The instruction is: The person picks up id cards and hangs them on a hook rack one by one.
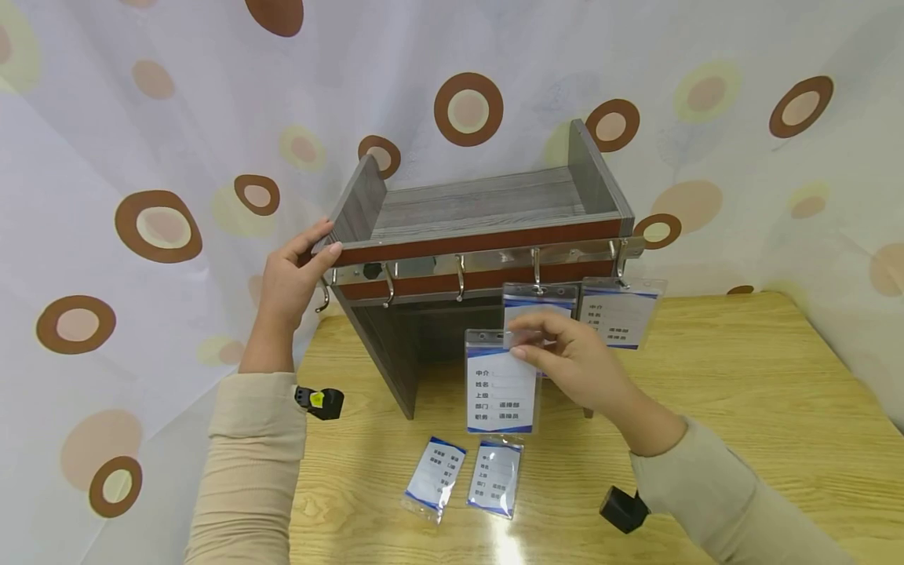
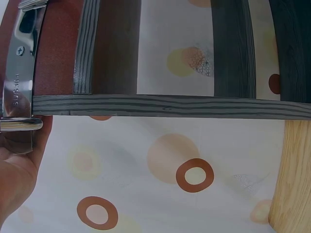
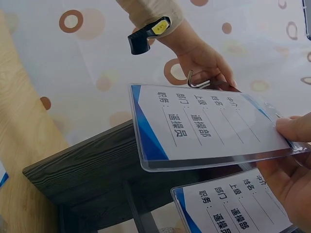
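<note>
1. while both beige sleeves (image 1: 257, 439) reach forward from the near side, two black devices sit on the wrists; the left one (image 1: 326, 402) carries a yellow sticker.
2. on the wood-grain table (image 1: 741, 408), before the rack, lie two loose badges: the left one (image 1: 435, 473) is turned askew with its print upside down, and the right one (image 1: 496, 476) lies just beside it, almost straight.
3. above them, the right hand (image 1: 568, 357) pinches a clear badge (image 1: 501, 392) by its top corner, between thumb and fingers – this badge is in the air, print facing the person.
4. behind it, another badge (image 1: 526, 306) hangs on the fourth hook from the left, partly covered; whether the two touch, i cannot tell. one more badge (image 1: 620, 315) hangs at the right end hook.
5. the five hooks stand on a shiny metal rail (image 1: 494, 261), fixed along the red-brown front of the grey rack (image 1: 487, 240).
6. the left hand (image 1: 293, 271) grasps the rack at its upper left corner – thumb at the front edge.
7. farthest is a white cloth (image 1: 544, 47) with brown, peach and yellow rounds.
</note>
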{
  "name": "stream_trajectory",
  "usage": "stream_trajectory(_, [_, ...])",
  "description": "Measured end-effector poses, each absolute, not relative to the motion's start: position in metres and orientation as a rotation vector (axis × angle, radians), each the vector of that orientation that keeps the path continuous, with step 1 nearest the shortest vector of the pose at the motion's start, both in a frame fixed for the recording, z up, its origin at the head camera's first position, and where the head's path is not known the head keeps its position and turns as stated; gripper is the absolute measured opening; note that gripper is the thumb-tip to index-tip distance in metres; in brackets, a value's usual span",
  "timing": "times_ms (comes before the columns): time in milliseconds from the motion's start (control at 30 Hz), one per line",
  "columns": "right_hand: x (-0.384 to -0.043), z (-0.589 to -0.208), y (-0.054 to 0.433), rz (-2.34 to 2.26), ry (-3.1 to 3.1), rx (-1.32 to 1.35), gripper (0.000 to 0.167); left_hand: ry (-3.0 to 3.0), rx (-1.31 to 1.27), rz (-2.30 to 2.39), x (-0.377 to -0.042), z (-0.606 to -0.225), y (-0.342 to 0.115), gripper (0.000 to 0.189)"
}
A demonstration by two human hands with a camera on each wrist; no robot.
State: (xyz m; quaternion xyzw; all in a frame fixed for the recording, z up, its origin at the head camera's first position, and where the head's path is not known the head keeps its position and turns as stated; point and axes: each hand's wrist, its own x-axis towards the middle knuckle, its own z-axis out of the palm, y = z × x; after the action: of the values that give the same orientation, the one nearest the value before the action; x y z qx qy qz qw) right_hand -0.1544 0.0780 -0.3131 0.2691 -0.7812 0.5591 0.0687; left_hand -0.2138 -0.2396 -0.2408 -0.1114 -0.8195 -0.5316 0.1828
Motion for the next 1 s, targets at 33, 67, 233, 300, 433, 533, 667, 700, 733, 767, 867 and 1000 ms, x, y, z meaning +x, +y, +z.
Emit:
stream_trajectory(33, [-0.155, -0.312, 0.077, 1.692, -2.352, 0.811, 0.021, -2.313, -0.313, -1.501, -0.214, -0.241, -0.239, 0.045])
stream_trajectory(67, [-0.156, -0.311, 0.076, 1.694, -2.351, 0.813, 0.021, -2.313, -0.315, -1.503, -0.214, -0.241, -0.239, 0.046])
stream_trajectory(233, [-0.159, -0.305, 0.069, 1.713, -2.351, 0.825, 0.021, -2.308, -0.315, -1.506, -0.213, -0.241, -0.240, 0.046])
stream_trajectory(300, [-0.160, -0.303, 0.066, 1.716, -2.346, 0.839, 0.020, -2.304, -0.315, -1.507, -0.213, -0.240, -0.240, 0.045])
stream_trajectory(433, [-0.165, -0.300, 0.061, 1.708, -2.348, 0.849, 0.020, -2.309, -0.310, -1.503, -0.213, -0.240, -0.240, 0.045])
stream_trajectory(533, [-0.167, -0.297, 0.058, 1.686, -2.355, 0.841, 0.021, -2.311, -0.308, -1.498, -0.213, -0.240, -0.240, 0.045])
stream_trajectory(667, [-0.171, -0.296, 0.053, 1.641, -2.357, 0.807, 0.021, -2.312, -0.300, -1.491, -0.212, -0.241, -0.240, 0.045])
stream_trajectory(700, [-0.172, -0.296, 0.051, 1.631, -2.359, 0.798, 0.021, -2.313, -0.295, -1.488, -0.212, -0.240, -0.240, 0.045])
stream_trajectory(733, [-0.173, -0.296, 0.050, 1.627, -2.358, 0.790, 0.021, -2.311, -0.293, -1.490, -0.212, -0.240, -0.240, 0.046])
stream_trajectory(767, [-0.174, -0.295, 0.049, 1.619, -2.359, 0.781, 0.021, -2.309, -0.291, -1.492, -0.212, -0.240, -0.239, 0.045])
stream_trajectory(867, [-0.176, -0.295, 0.047, 1.623, -2.357, 0.765, 0.022, -2.298, -0.300, -1.508, -0.212, -0.240, -0.238, 0.045])
stream_trajectory(1000, [-0.177, -0.294, 0.046, 1.634, -2.358, 0.745, 0.022, -2.299, -0.311, -1.516, -0.213, -0.241, -0.235, 0.045])
